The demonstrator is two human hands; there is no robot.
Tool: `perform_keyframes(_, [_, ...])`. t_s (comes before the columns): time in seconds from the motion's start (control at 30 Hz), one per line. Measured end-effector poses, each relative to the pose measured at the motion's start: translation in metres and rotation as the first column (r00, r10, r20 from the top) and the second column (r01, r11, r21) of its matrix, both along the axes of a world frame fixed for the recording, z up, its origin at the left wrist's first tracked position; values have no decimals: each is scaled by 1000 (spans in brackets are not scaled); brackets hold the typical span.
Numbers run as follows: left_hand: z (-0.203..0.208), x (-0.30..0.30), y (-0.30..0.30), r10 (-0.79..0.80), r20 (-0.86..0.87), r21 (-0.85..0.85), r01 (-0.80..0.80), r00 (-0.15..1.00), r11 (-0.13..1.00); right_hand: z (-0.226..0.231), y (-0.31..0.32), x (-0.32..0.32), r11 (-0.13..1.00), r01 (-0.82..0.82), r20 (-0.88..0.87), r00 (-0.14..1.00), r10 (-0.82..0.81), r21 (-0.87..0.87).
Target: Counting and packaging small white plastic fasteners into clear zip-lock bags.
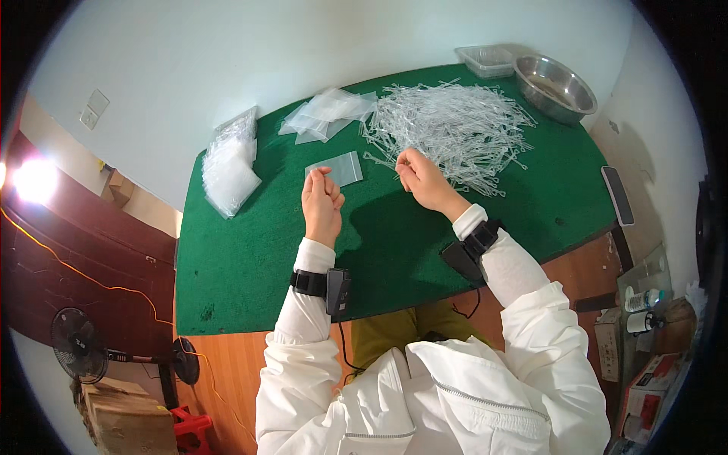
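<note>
A small clear zip bag point(349, 168) lies flat on the green table, its closure strip at the right end. My left hand point(321, 201) is closed over the bag's left end, fingers curled in; whether they grip anything is hidden. To the right, my right hand point(425, 182) pinches a thin clear plastic stick point(377, 159) with a looped end, which points left from the fingertips. That hand is at the near left edge of a big heap of similar clear sticks point(455, 125).
Clear bags point(326, 114) lie loosely behind my left hand, and a stack of bags point(230, 167) sits at the table's left. A clear plastic tray point(485, 59) and a steel bowl point(557, 87) stand at the back right. A phone-like device point(617, 196) is at the right edge.
</note>
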State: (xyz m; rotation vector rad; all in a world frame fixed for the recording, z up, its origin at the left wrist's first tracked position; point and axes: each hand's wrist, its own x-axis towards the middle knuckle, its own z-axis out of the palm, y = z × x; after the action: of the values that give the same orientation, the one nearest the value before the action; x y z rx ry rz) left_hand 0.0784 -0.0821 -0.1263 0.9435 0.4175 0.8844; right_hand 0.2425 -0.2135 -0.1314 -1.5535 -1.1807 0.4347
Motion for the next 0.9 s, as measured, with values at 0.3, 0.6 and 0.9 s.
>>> perform_keyframes(0.3, [2,6,-9,-106,153,168,80,982,982,16,-3,-22,925,-261,-450,816,364,276])
perform_keyframes(0.6, [7,12,-27,-217,194,349,139,957,927,5,-1,-25,883,-420,-432,771,468,208])
perform_keyframes(0.9, [7,14,-39,-338,86,316,296,937,901,4,1,-30,919,-383,-414,825,384,88])
